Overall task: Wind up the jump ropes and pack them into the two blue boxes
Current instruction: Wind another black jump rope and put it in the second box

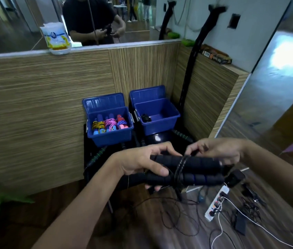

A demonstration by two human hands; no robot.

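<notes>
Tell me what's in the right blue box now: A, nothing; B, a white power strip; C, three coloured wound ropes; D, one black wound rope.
D: the right blue box holds a single black wound rope near its left wall; the coloured ropes lie in the left blue box.

two open blue plastic boxes mid-frame: left blue box (pixel 110 131) holds three wound ropes (pixel 111 123); right blue box (pixel 157 117) holds one black bundle (pixel 146 118). white power strip (pixel 217 203) lower right on floor.

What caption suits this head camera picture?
Both hands wind a black jump rope around its handles near two blue boxes.
</notes>
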